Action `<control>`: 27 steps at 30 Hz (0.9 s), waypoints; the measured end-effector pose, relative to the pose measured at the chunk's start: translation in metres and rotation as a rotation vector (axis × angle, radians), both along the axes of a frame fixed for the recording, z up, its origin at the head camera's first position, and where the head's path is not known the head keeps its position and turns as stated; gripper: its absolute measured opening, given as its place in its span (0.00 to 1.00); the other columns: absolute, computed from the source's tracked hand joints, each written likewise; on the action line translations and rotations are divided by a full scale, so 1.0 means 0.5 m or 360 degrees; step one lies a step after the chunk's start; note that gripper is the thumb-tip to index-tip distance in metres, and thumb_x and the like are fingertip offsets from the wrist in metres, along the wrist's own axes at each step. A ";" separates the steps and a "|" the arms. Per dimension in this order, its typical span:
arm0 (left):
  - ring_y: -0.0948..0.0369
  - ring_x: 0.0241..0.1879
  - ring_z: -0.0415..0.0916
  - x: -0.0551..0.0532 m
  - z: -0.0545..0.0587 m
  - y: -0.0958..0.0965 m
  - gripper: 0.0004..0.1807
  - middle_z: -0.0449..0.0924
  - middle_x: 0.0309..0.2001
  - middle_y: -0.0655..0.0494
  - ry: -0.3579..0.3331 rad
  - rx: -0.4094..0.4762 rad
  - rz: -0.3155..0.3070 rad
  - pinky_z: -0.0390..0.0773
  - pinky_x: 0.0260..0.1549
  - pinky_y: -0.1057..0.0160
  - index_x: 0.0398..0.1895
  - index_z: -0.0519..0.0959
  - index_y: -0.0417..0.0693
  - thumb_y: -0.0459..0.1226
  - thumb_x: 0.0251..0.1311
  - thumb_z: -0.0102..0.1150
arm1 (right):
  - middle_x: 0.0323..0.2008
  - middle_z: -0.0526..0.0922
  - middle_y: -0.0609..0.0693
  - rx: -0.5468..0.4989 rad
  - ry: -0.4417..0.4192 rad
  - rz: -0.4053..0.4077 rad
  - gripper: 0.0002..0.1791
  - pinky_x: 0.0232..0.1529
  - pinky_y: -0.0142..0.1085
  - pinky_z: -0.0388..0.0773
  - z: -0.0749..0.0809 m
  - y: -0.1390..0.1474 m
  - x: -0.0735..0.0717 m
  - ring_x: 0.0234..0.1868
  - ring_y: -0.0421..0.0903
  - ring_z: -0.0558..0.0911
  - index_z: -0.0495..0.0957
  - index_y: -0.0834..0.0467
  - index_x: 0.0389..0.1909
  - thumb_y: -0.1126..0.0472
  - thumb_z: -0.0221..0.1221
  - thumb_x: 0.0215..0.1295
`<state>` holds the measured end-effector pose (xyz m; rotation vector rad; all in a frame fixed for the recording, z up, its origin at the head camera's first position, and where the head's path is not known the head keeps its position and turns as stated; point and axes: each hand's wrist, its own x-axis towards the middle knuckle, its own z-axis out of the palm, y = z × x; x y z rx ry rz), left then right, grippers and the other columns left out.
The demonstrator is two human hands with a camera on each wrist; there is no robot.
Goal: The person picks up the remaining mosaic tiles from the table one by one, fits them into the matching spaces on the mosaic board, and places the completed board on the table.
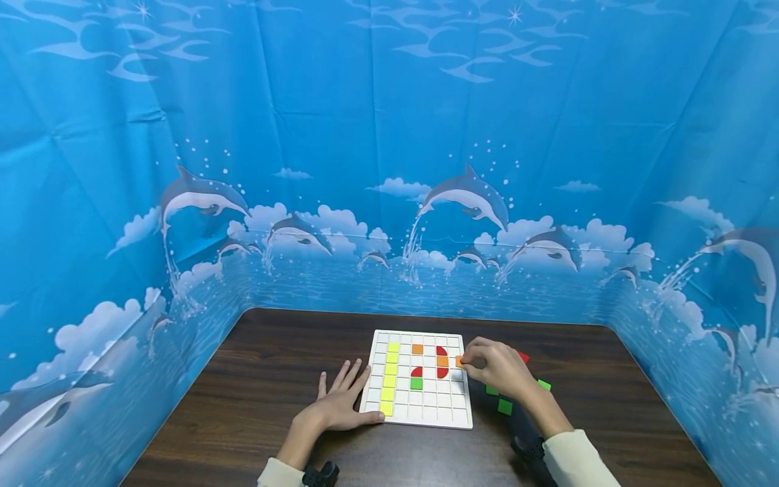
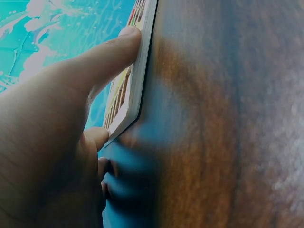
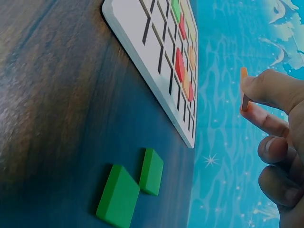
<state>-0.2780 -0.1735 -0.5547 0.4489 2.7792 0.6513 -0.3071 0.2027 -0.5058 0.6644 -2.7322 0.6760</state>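
Observation:
A white grid board [image 1: 429, 406] lies on the table, its squares edged by thin lines. On it are a column of yellow tiles [image 1: 389, 380], an orange tile [image 1: 417, 349], red quarter-round tiles [image 1: 441, 373] and a green tile [image 1: 416, 383]. The left hand [image 1: 341, 406] rests at the board's left side with fingers spread, its thumb on the near left corner. Between thumb and fingertip the right hand [image 1: 496, 365] pinches an orange tile [image 3: 244, 90], held above the table by the board's right edge.
Loose green tiles [image 3: 118, 197] lie on the dark wooden table [image 1: 274, 352] to the right of the board, near the right forearm. A red tile [image 1: 523, 356] shows partly behind the right hand. A blue dolphin-print curtain [image 1: 377, 135] surrounds the table.

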 end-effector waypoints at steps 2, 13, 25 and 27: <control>0.43 0.88 0.34 0.004 0.010 0.004 0.63 0.40 0.89 0.48 -0.0007 -0.0029 0.0009 0.26 0.76 0.22 0.89 0.49 0.58 0.76 0.58 0.61 | 0.42 0.88 0.39 0.0000 0.0004 0.0008 0.05 0.39 0.35 0.82 0.002 -0.005 -0.003 0.38 0.38 0.82 0.91 0.46 0.35 0.59 0.77 0.62; 0.43 0.88 0.33 0.004 0.012 0.005 0.64 0.40 0.89 0.47 -0.0013 -0.0005 -0.0001 0.25 0.75 0.21 0.89 0.49 0.57 0.77 0.57 0.59 | 0.42 0.89 0.41 0.0024 0.0014 0.0024 0.05 0.35 0.32 0.78 0.001 -0.026 -0.023 0.37 0.43 0.85 0.91 0.47 0.39 0.58 0.76 0.63; 0.42 0.88 0.33 0.007 0.016 0.004 0.64 0.40 0.89 0.46 -0.0012 0.0025 -0.0012 0.25 0.75 0.21 0.89 0.49 0.55 0.77 0.58 0.60 | 0.45 0.90 0.42 0.0063 -0.0018 0.0034 0.05 0.35 0.35 0.80 0.002 -0.042 -0.040 0.38 0.44 0.86 0.91 0.47 0.40 0.57 0.76 0.64; 0.42 0.88 0.33 0.008 0.016 0.004 0.64 0.40 0.89 0.46 -0.0009 0.0020 -0.0014 0.25 0.75 0.21 0.89 0.49 0.55 0.77 0.57 0.60 | 0.45 0.90 0.43 0.0067 -0.0015 0.0037 0.05 0.37 0.37 0.82 0.002 -0.045 -0.042 0.42 0.46 0.87 0.92 0.48 0.40 0.57 0.75 0.65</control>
